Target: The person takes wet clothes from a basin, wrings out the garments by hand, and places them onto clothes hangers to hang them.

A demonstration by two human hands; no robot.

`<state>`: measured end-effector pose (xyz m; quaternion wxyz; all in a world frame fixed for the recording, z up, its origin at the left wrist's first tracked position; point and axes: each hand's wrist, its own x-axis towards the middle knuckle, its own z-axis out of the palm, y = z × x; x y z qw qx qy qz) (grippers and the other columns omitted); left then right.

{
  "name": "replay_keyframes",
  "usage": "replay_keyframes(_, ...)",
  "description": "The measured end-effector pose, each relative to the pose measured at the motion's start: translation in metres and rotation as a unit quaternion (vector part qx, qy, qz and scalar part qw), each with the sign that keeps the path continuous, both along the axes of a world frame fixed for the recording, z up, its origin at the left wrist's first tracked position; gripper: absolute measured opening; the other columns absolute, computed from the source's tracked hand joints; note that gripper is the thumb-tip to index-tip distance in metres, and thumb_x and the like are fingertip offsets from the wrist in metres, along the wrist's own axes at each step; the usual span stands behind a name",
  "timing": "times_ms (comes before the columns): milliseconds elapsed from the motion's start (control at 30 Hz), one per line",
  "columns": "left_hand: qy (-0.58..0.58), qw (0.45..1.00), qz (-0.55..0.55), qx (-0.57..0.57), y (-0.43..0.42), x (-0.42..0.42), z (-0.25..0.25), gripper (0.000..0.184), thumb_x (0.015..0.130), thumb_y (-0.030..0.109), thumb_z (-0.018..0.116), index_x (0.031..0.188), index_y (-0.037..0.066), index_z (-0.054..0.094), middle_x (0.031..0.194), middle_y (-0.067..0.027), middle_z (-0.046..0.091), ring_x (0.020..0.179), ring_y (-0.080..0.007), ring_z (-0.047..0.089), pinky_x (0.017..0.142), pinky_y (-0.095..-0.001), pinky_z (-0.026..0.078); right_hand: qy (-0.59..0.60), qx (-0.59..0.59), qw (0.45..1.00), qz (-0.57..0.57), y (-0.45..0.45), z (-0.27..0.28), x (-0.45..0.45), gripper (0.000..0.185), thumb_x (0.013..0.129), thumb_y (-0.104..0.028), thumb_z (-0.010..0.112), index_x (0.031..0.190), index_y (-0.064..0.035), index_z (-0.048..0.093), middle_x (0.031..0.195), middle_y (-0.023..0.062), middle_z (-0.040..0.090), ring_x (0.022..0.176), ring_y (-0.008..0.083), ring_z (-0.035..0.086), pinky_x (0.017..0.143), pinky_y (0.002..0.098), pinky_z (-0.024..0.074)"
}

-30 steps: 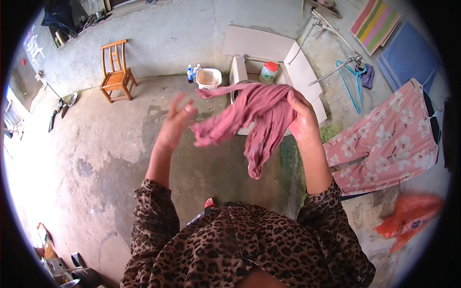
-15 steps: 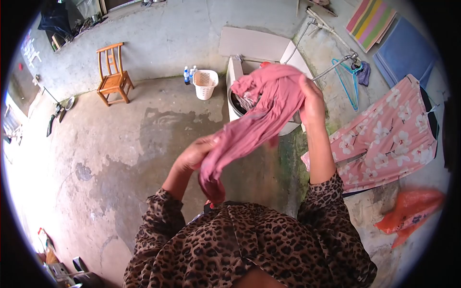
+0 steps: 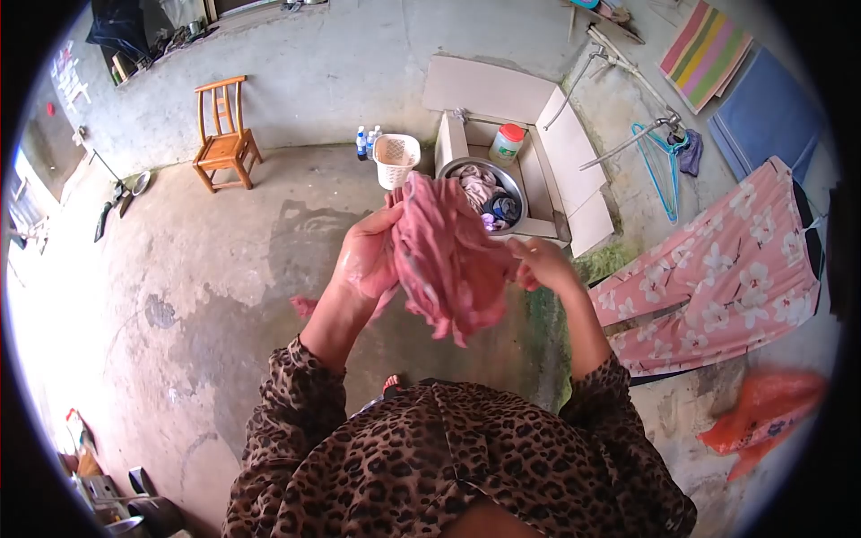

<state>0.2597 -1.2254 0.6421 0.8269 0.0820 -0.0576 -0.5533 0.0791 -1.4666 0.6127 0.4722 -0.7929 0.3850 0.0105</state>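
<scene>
A crumpled, wet-looking pink garment [image 3: 448, 255] hangs in the air before my chest; its exact kind is hidden by the folds. My left hand [image 3: 363, 255] is closed on its left side, palm partly turned up, with some cloth trailing below the wrist. At the garment's right edge, my right hand [image 3: 543, 264] pinches the fabric between bent fingers. Beyond the garment stands a metal basin [image 3: 516, 184] with bunched clothes [image 3: 480, 186] in it, partly covered by the pink cloth.
The basin sits in a tiled sink [image 3: 587, 211], beside a red-lidded jar [image 3: 508, 143]. A white basket [image 3: 395, 161] and bottles [image 3: 361, 141] stand by the wall, left of them a wooden chair [image 3: 224, 148]. Floral trousers [image 3: 717, 269] and blue hangers [image 3: 659, 170] hang at right.
The pink garment went from stretched diagonally to bunched and hanging. My left hand rose; my right hand came down and changed its hold. The basin is now more visible.
</scene>
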Motion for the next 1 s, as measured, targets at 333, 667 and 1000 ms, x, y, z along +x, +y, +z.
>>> replay_keyframes(333,-0.202,0.964,0.142,0.101,-0.023,0.009,-0.033,0.032,0.091,0.002,0.041,0.122,-0.006,0.046,0.11,-0.0179,0.061,0.096,-0.028,0.063,0.085,-0.0391,0.052,-0.369,0.194,0.909,-0.008,0.051,-0.003,0.006,0.024,0.088,-0.02,0.062,0.105,-0.0024,0.064,0.086,0.0023,0.065,0.07,0.0073,0.061,0.053,0.0193,0.0475)
replay_keyframes(667,-0.751,0.522,-0.09,0.394,0.014,-0.005,-0.057,0.03,0.09,0.029,0.055,0.103,0.004,0.062,0.074,-0.0089,0.068,0.069,-0.0204,0.068,0.055,-0.0331,0.053,-0.41,0.172,0.892,0.087,0.027,0.121,0.044,0.021,0.091,-0.021,0.061,0.096,-0.0007,0.065,0.084,-0.0031,0.061,0.081,0.0045,0.054,0.073,0.0206,0.0437)
replay_keyframes(1000,-0.643,0.74,0.129,0.147,-0.037,-0.018,0.029,0.039,0.086,0.023,0.068,0.117,0.001,0.056,0.103,-0.0047,0.063,0.093,-0.0139,0.059,0.081,-0.0292,0.047,-0.203,0.111,0.909,0.348,0.039,0.139,0.062,0.021,0.091,-0.02,0.061,0.093,0.0011,0.065,0.083,-0.0014,0.062,0.081,0.0042,0.055,0.076,0.0204,0.0428)
